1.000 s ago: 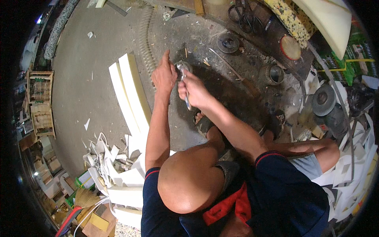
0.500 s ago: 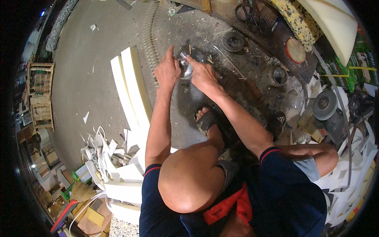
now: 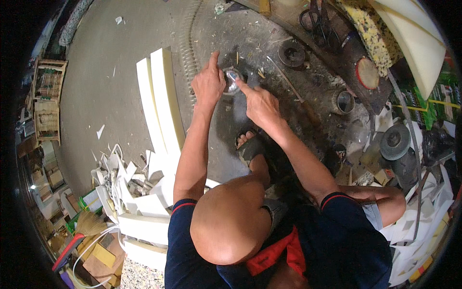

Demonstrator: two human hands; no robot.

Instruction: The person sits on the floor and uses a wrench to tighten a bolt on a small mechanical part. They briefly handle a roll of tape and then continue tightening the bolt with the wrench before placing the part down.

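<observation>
A small, round, shiny metal piece like a bowl or dome (image 3: 233, 87) is low over the concrete floor, between my two hands. My left hand (image 3: 209, 83) is at its left side, one finger stretched forward and the others curled against its edge. From the right comes my right hand (image 3: 263, 107), its index fingertip at the shiny surface. Its other fingers are curled, and whatever they may hold is hidden. Both forearms are stretched forward past my bent knee.
Two long cream foam strips (image 3: 163, 96) lie to the left above a heap of white offcuts (image 3: 130, 183). At the right are a long thin rod with a handle (image 3: 284, 77), a ring-shaped metal part (image 3: 292, 53), a metal cup (image 3: 343, 102), scissors (image 3: 313, 21) and a grey wheel (image 3: 395, 141).
My right hand has shifted slightly right and nearer, its fingertip now lower on the shiny piece. My left hand stays beside it. The whole view has shifted a little.
</observation>
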